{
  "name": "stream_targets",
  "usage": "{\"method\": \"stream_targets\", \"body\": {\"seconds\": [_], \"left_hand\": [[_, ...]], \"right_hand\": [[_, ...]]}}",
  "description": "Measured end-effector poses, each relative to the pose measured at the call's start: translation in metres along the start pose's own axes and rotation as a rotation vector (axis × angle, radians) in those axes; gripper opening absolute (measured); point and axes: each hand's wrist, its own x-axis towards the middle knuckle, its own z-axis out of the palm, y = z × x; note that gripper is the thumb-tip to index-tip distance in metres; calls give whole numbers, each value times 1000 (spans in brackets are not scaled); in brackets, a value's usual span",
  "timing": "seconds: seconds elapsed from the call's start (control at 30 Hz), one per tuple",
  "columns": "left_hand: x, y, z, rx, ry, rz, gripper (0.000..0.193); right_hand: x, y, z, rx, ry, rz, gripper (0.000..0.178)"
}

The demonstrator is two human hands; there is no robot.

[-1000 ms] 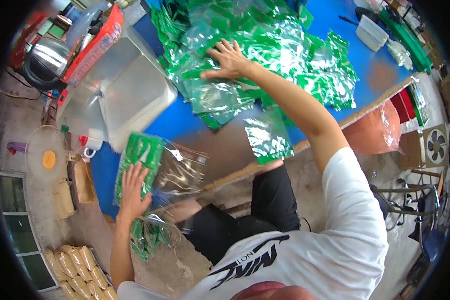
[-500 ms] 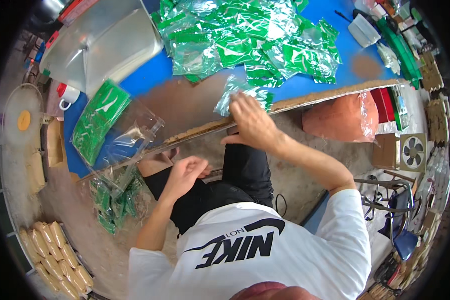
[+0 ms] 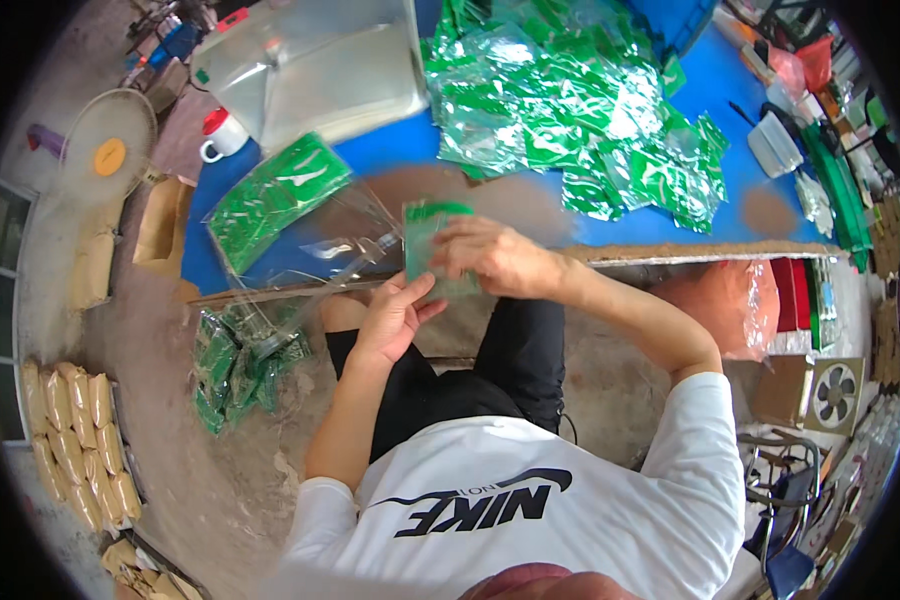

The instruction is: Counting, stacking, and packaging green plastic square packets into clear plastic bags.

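Green packet is up in front of me, just over the near table edge, above my lap. My L hand has it by the near L corner, thumb pressed on top; fingers behind are hidden. My R hand is on its R side, fingers bunched, but it's blurred & thumb's out of sight, so can't tell if it's truly pinching.

Main risk, I'd say: thin slick film. If R lets go early w/ L holding only a corner, the packet could twist or slip past my knees to the floor.

Just L of my hands, a clear bag lies floppy & partly over the edge. My L wrist could snag it & maybe drag the full green bag beside it, b/c they look joined, tho can't be sure.

Beyond, the big pile of loose packets sits on the blue table; shiny plastic, so a bump could make the top ones slide. Mug is near the full bag's far end, so a hard shove there could tip it.
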Motion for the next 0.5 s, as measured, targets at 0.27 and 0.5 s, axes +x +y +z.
{"method": "stream_targets", "body": {"seconds": [0.27, 0.5], "left_hand": [[-7, -8, -12, -105, 84, 187, 27], [-11, -26, -3, -123, 214, 55, 41]], "right_hand": [[37, 72, -7, -149, 206, 258, 31], [-4, 159, 23, -541, -94, 651, 80]]}}
